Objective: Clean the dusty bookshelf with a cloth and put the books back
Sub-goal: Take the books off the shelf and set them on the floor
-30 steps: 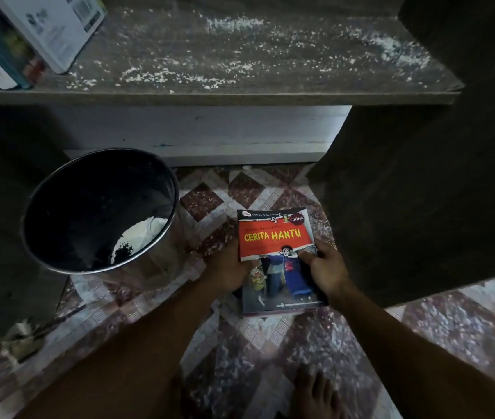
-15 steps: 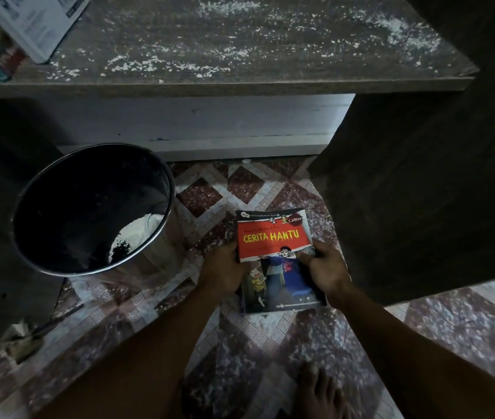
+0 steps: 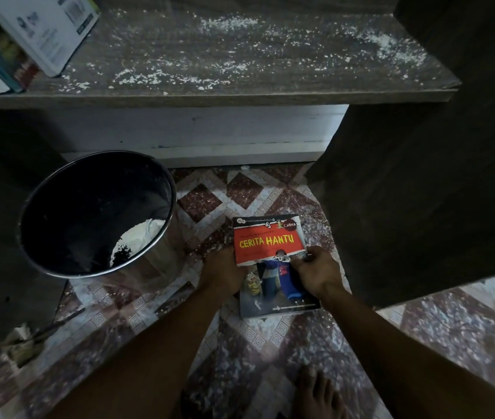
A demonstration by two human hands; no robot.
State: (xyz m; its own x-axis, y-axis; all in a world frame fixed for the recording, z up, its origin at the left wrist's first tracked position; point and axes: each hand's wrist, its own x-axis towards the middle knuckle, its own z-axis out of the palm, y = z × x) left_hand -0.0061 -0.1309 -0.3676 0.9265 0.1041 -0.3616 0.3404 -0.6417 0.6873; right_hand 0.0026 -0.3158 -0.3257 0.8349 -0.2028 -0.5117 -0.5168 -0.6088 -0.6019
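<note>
Little has been moved: the book [image 3: 267, 243] is kept at the floor [image 3: 270, 352], gripped by left hand [image 3: 220, 272] and right hand [image 3: 318, 273]. The shelf [image 3: 240, 55] is left dusty, unwiped; reshelving is outstanding.

tiled floor [image 3: 270, 352], bin [image 3: 161, 267], book [image 3: 270, 246]; dusty shelf [image 3: 240, 55]

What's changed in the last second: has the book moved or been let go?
Nothing visibly changed. The left hand and right hand still grip the book by its side edges, low over the floor beside the bin. The shelf is still dusty, and the leaning books are still at its left end.
</note>
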